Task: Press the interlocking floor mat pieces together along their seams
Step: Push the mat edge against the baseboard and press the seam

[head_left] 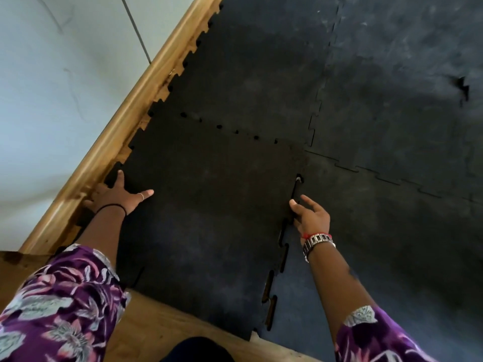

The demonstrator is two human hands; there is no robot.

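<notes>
Several dark rubber floor mat pieces with puzzle-tooth edges cover the floor. The near left mat piece [209, 218] lies between my hands. My left hand [117, 197] rests flat on its left edge by the skirting, fingers spread. My right hand [309, 218] sits at the seam [283, 246] between this piece and the near right mat piece [392, 244], fingers apart, thumb on the seam edge. That seam gapes open, with teeth partly out of their sockets. The far seam [235, 131] shows small open holes.
A wooden skirting board [125, 121] runs along the white wall [52, 87] on the left. Bare wooden floor [170, 327] shows at the bottom. A far right mat corner [462, 90] is lifted. My floral sleeves are at the lower corners.
</notes>
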